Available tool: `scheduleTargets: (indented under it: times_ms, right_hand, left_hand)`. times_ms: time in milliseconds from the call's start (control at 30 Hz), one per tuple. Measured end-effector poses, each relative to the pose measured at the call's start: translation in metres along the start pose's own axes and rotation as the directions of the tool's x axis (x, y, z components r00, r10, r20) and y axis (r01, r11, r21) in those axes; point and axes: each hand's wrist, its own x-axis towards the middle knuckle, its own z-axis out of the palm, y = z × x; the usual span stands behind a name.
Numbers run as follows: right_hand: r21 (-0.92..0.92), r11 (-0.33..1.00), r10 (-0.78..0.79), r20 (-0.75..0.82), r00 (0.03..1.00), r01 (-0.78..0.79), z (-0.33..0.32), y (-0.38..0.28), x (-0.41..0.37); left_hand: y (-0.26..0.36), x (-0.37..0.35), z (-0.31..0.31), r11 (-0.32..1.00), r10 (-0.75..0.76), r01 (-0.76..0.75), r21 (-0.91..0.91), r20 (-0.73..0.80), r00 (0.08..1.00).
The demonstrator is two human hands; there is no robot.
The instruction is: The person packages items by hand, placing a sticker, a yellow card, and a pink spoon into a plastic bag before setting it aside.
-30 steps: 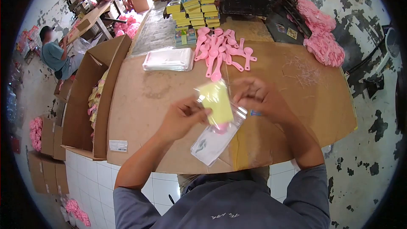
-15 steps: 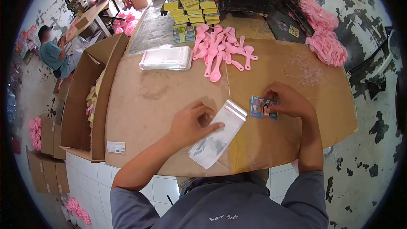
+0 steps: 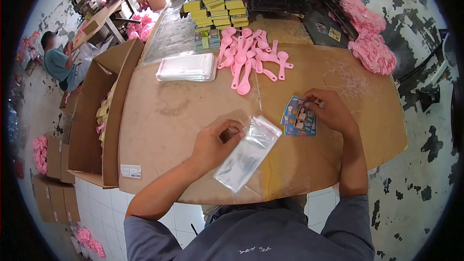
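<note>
While twelve o'clock lies straight ahead of us and the middle of the table is our dial, the clear bags (image 3: 247,158) sit at about half past six, on the cardboard sheet (image 3: 162,125), their flap ends slanting toward one o'clock. Our left hand (image 3: 216,142) pinches the upper left edge of these bags between thumb and forefinger, where the film is creased; the other fingers curl toward the palm. Its forearm slants in from an elbow at eight o'clock, wrist nearly in line. At three o'clock we have the printed cards (image 3: 299,120), overlapping and slightly fanned. Our right hand (image 3: 333,111) grips the top card near its far right corner, fingers bent, and the wrist turns inward from a forearm that rises almost straight from an elbow at four o'clock. How firmly either hand presses, we cannot tell.

Further out, pink spoons (image 3: 243,60) lie jumbled at twelve o'clock, with a bag stack (image 3: 187,67) just beside them toward ten. Beyond the spoons rise yellow-edged piles (image 3: 212,14). Toward two o'clock, thin strands (image 3: 349,83) are scattered over the cardboard, and past them lies a pink heap (image 3: 374,50). At nine o'clock stands an open box (image 3: 117,116) with yellow and pink items inside; between nine and ten, well apart from us, a person (image 3: 60,63) in a teal top sits.
</note>
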Motion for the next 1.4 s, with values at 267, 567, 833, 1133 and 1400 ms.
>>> scheduleTargets:
  times_ms: [267, 567, 833, 1133, 1400]
  right_hand:
    - [0.462, 0.842, -0.404, 0.203, 0.892, 0.277, 0.037, -0.059, -0.007]
    - [0.010, 0.900, -0.427, 0.211, 0.879, 0.435, 0.056, -0.061, -0.008]
    - [0.532, 0.847, -0.049, 0.049, 0.998, 0.016, 0.047, -0.066, -0.007]
    - [0.255, 0.937, -0.262, 0.056, 0.963, 0.240, 0.034, -0.078, -0.005]
    - [0.462, 0.884, -0.082, 0.003, 0.997, 0.071, 0.055, -0.095, -0.004]
  left_hand:
    - [-0.004, -0.001, 0.003, 0.998, 0.046, -0.047, 0.037, 0.012, 0.999]
    - [-0.005, 0.002, -0.012, 0.750, -0.061, 0.050, -0.659, 0.006, 0.998]
    - [0.016, -0.005, -0.022, 0.698, -0.056, 0.128, -0.705, 0.124, 0.991]
    - [0.017, -0.009, -0.007, 0.820, -0.006, 0.095, -0.565, 0.158, 0.987]
    - [0.020, -0.011, -0.005, 0.891, 0.022, 0.060, -0.450, 0.174, 0.985]
